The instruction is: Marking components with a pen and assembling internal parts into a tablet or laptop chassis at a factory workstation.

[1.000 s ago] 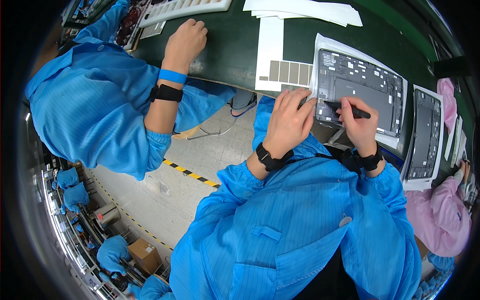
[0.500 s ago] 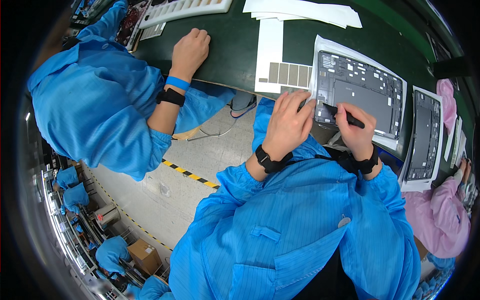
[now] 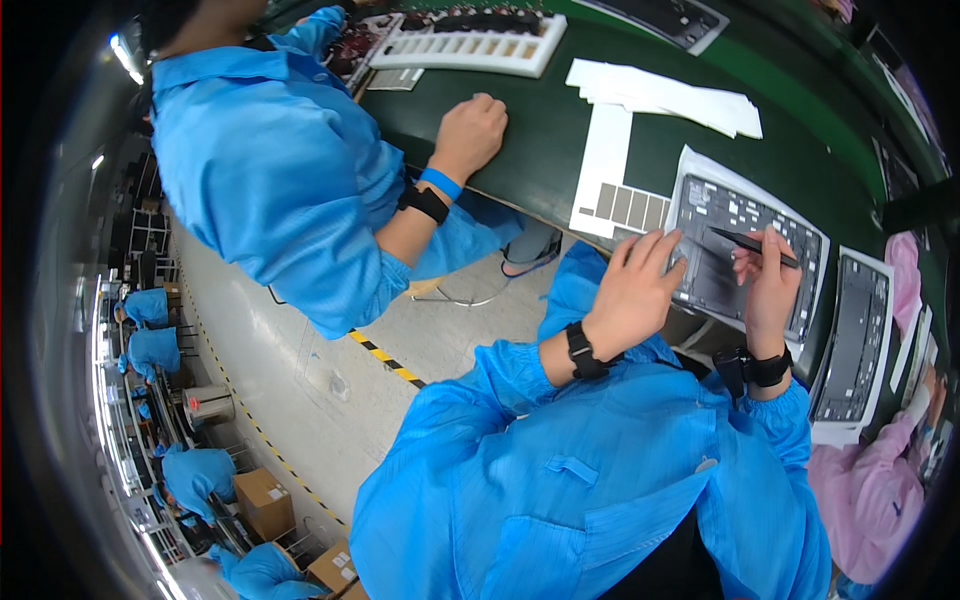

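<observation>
A dark tablet housing (image 3: pixel 712 272) with many small white pieces lies on a white sheet (image 3: pixel 690 162) at the table edge. My left hand (image 3: pixel 632 290) rests at its left edge, fingers stretched out and holding nothing. Between the fingers of my right hand (image 3: pixel 772 290) is a slim black pointed tool, apparently tweezers (image 3: pixel 745 241). Its tip points left over the upper part of the housing; contact cannot be made out. Just left of the housing lies a white sheet with grey rectangular patches (image 3: pixel 628 207).
White paper strips (image 3: pixel 660 98) lie farther back. A second dark housing (image 3: pixel 850 335) sits at right, and another (image 3: pixel 665 18) at the far edge. On the left, a co-worker's hand (image 3: pixel 470 132) rests on the green table (image 3: pixel 540 130), near a white slotted tray (image 3: pixel 470 48).
The whole view has shifted. My right hand has drawn back from the housing's left side, and the tweezers are now held higher over it. My left hand stays at the left edge.
</observation>
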The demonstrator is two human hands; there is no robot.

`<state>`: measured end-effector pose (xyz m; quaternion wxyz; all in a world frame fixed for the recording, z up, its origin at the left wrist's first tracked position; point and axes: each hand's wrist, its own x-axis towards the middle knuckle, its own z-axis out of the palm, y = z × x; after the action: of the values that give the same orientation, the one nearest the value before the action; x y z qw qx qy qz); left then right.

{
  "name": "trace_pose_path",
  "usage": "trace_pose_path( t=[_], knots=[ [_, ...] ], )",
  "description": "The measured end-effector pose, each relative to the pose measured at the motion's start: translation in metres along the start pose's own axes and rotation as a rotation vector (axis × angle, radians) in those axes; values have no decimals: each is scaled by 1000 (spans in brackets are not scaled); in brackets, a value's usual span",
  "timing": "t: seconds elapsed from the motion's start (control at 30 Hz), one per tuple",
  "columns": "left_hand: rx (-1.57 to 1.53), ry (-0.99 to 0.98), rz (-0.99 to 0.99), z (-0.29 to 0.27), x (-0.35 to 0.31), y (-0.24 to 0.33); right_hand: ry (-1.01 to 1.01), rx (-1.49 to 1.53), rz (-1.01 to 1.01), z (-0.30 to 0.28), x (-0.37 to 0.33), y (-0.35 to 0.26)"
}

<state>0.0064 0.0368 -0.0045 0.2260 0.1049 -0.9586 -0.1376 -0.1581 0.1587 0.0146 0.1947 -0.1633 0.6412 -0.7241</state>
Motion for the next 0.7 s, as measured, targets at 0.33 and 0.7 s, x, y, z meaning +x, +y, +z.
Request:
trace_pose_path(
  t=[0.33,0.7],
  knots=[
    [-62,95,-138,16,-20,-40,-505,-228,-39,114,20,42],
    [-112,164,-133,18,-25,-44,-475,-293,-90,114,22,48]
  ],
)
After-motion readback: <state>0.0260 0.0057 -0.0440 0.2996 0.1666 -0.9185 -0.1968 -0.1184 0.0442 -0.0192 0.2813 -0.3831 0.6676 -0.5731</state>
